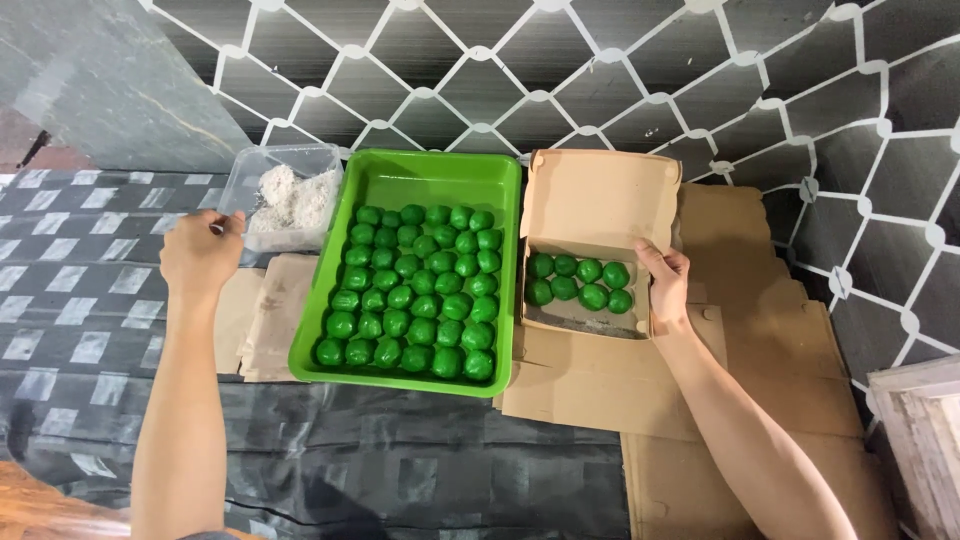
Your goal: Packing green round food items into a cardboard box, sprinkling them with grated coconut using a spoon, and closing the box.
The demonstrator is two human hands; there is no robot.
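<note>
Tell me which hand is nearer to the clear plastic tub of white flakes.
Left. The left hand is at the clear plastic tub's near-left corner, touching or almost touching it. The right hand holds the cardboard box's right wall, beyond the green tray.

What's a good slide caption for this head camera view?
Left hand at a clear tub, right hand steadying a cardboard box of green balls.

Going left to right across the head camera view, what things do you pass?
Left hand → clear plastic tub of white shreds → green plastic tray of green balls → open brown cardboard box holding seven green balls → right hand.
</note>
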